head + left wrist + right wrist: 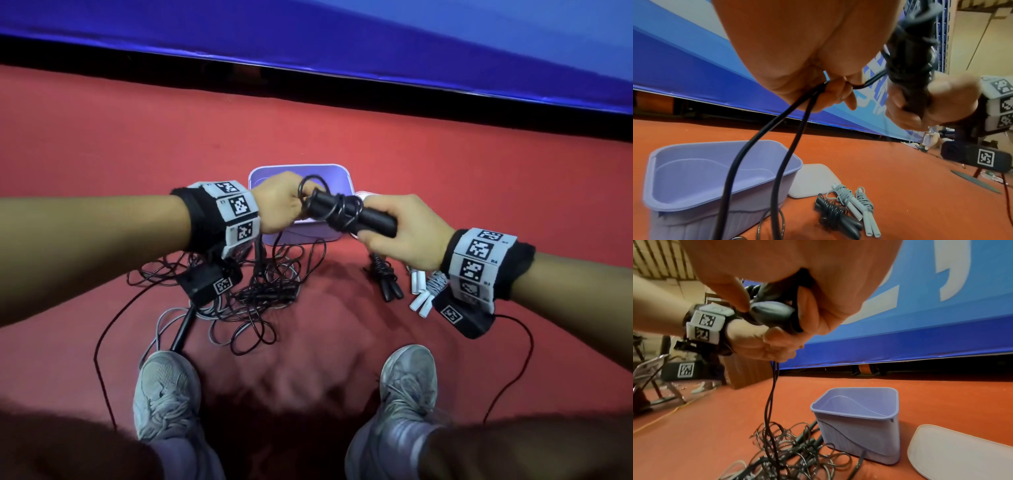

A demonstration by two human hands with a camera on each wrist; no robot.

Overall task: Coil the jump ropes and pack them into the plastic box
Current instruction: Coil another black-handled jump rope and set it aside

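Gripping two black foam jump-rope handles [359, 214] side by side, the right hand [404, 233] curls its fingers around them above the lavender plastic box [337, 171]. Beside it, the left hand [281, 202] pinches thin black cord [334, 209] looped around the handles.

From the left wrist, the doubled cord [756, 146] hangs from the pinching fingers [840, 95] past the empty ribbed box [684, 203]; wound black [835, 214] and grey ropes [857, 204] lie beside a white lid [813, 180].

From the right wrist, a tangle of loose ropes [789, 451] touches the box [859, 434].

The lid [813, 180] lies right of the box [694, 175], coiled ropes [846, 209] before it, tangled ropes [253, 291] left.
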